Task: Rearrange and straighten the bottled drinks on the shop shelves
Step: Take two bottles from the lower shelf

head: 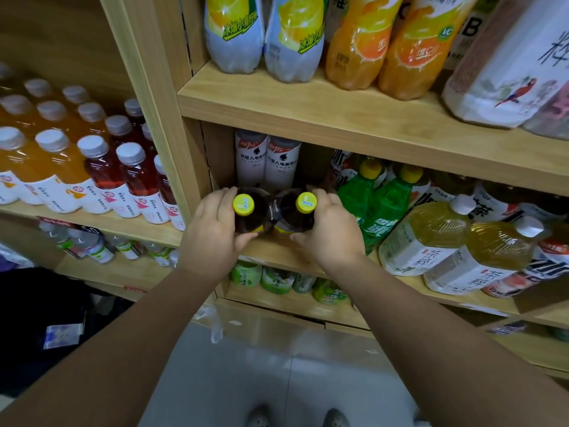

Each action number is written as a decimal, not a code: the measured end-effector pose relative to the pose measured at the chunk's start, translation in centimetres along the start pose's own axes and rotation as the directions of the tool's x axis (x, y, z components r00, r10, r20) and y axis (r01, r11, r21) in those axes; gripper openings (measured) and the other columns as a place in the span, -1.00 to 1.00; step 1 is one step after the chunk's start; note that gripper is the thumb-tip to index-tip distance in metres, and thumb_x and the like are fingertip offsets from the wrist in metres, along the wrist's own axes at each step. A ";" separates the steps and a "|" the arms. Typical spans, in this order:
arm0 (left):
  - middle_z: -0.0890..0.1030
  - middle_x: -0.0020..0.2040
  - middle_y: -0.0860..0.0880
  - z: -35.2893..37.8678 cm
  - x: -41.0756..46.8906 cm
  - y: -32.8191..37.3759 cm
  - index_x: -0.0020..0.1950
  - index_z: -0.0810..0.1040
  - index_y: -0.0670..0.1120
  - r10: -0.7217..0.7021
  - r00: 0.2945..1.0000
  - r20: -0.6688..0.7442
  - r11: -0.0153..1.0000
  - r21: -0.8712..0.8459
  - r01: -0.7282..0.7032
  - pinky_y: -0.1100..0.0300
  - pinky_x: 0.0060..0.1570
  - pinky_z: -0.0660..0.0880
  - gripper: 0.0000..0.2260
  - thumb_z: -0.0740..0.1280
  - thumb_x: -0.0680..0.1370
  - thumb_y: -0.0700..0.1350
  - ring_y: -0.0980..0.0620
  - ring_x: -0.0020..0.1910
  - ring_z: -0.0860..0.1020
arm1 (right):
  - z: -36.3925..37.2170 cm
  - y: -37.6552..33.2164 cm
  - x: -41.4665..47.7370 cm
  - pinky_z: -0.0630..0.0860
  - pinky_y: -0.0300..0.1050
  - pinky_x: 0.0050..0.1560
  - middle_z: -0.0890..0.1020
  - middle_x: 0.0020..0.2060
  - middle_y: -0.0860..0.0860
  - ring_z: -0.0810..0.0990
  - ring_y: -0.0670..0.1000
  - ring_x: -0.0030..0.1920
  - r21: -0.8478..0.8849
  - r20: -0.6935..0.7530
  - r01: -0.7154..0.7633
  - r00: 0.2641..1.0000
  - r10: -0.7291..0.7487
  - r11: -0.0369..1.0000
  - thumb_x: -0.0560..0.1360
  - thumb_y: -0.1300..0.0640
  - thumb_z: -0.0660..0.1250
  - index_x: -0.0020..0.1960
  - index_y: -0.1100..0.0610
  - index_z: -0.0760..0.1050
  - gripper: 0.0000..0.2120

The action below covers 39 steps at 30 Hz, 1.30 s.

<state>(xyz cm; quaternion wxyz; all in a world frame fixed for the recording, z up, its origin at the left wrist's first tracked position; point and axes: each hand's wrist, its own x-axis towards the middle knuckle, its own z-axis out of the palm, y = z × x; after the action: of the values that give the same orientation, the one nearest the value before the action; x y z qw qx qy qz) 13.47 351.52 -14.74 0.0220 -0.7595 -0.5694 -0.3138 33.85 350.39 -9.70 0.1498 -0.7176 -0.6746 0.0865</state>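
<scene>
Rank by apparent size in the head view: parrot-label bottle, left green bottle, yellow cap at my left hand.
1. parrot-label bottle, likely nearer the camera, so partly inflated.
2. left green bottle.
3. yellow cap on the dark bottle in the left hand.

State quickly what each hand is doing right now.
Left hand: grips the left yellow-capped dark bottle.
Right hand: grips the right yellow-capped dark bottle.
</scene>
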 end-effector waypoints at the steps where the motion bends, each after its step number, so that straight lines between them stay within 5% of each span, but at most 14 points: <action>1: 0.55 0.21 -0.30 -0.1 -0.5 -0.1 0.39 0.46 -0.34 0.000 1.000 -0.023 1.000 -0.007 0.000 -0.13 0.13 0.54 -0.25 0.63 0.35 -0.01 -0.31 0.18 0.55 | 0.0 0.1 -0.2 0.58 0.06 0.11 0.44 0.37 0.06 0.62 0.22 0.19 -0.019 0.002 0.016 1.000 -0.016 1.000 0.38 -0.09 0.59 0.54 0.03 0.25 -0.14; 8: 0.48 -0.03 -0.17 -1.4 -1.5 -0.3 0.31 0.53 -0.22 -0.138 0.990 -0.037 0.988 -0.075 0.135 -0.08 0.00 0.48 -0.31 0.61 0.33 0.13 -0.21 0.02 0.48 | -0.2 0.2 -0.8 0.62 0.04 -0.05 0.45 0.23 0.01 0.65 0.18 0.01 -0.056 -0.053 0.105 0.993 -0.108 0.993 0.28 -0.28 0.55 0.39 -0.03 0.44 -0.24; 13: 0.47 0.12 -0.15 -1.1 -2.4 -0.6 0.40 0.48 -0.13 -0.217 0.976 -0.020 0.955 -0.210 0.208 -0.12 0.16 0.50 -0.30 0.59 0.36 0.12 -0.18 0.15 0.49 | -0.4 0.2 -0.9 0.55 -0.01 -0.05 0.49 0.14 0.02 0.61 0.16 0.06 0.039 -0.059 0.097 0.994 -0.095 0.994 0.21 -0.27 0.60 0.31 0.01 0.46 -0.22; 18: 0.45 0.23 -0.11 0.2 -4.5 1.0 0.51 0.31 0.01 -0.349 0.937 0.023 0.841 -0.434 0.324 0.02 0.19 0.48 -0.25 0.57 0.41 0.05 -0.11 0.23 0.48 | 0.5 0.7 -1.0 0.58 0.02 -0.04 0.54 0.21 0.05 0.61 0.18 0.13 0.076 -0.018 0.120 0.993 -0.119 0.990 0.32 -0.27 0.57 0.37 0.00 0.31 -0.22; 23: 0.47 0.33 0.04 0.8 -4.9 -0.3 0.51 0.30 0.04 -0.401 0.902 0.159 0.713 -0.564 0.416 0.14 0.30 0.44 -0.17 0.64 0.34 -0.07 0.08 0.32 0.47 | 1.5 0.2 -1.1 0.59 0.08 0.05 0.37 0.40 0.10 0.59 0.24 0.22 0.034 0.039 0.061 0.997 -0.063 0.998 0.38 -0.20 0.56 0.57 0.02 0.09 -0.04; 28: 0.58 0.16 0.11 1.1 -5.6 -0.5 0.39 0.36 -0.04 -0.496 0.835 0.237 0.587 -0.618 0.524 0.42 0.12 0.48 -0.23 0.68 0.30 -0.14 0.37 0.07 0.56 | 1.8 0.7 -0.9 0.58 0.03 0.09 0.48 0.32 0.07 0.60 0.18 0.21 0.102 -0.021 -0.041 0.999 0.043 0.994 0.27 -0.14 0.65 0.44 0.10 0.30 -0.10; 33: 0.62 0.09 0.17 0.6 -6.2 -0.4 0.31 0.45 -0.03 -0.548 0.810 0.208 0.558 -0.630 0.540 0.36 0.09 0.53 -0.34 0.68 0.30 -0.12 0.38 0.06 0.58 | 1.1 0.3 -3.6 0.54 -0.02 0.21 0.50 0.34 0.02 0.57 0.08 0.27 0.205 -0.076 0.038 0.997 -0.022 0.978 0.26 -0.22 0.61 0.54 0.07 0.33 -0.04; 39: 0.72 0.07 -0.07 -2.0 -9.0 1.4 0.21 0.59 -0.03 -0.618 0.750 0.235 0.395 -0.732 0.555 -0.27 0.02 0.63 -0.41 0.65 0.29 0.17 -0.12 0.06 0.70 | -1.8 2.5 -8.5 0.47 -0.17 0.26 0.54 0.29 -0.12 0.52 -0.11 0.27 0.362 -0.058 0.054 0.998 -0.035 0.931 0.19 -0.30 0.63 0.50 -0.03 0.38 -0.03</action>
<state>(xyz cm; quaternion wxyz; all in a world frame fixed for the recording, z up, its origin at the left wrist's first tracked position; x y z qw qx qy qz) 12.44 342.60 -17.20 -0.3922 -0.4311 -0.6083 -0.5388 36.14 341.60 -9.46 0.2988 -0.6640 -0.6591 0.1883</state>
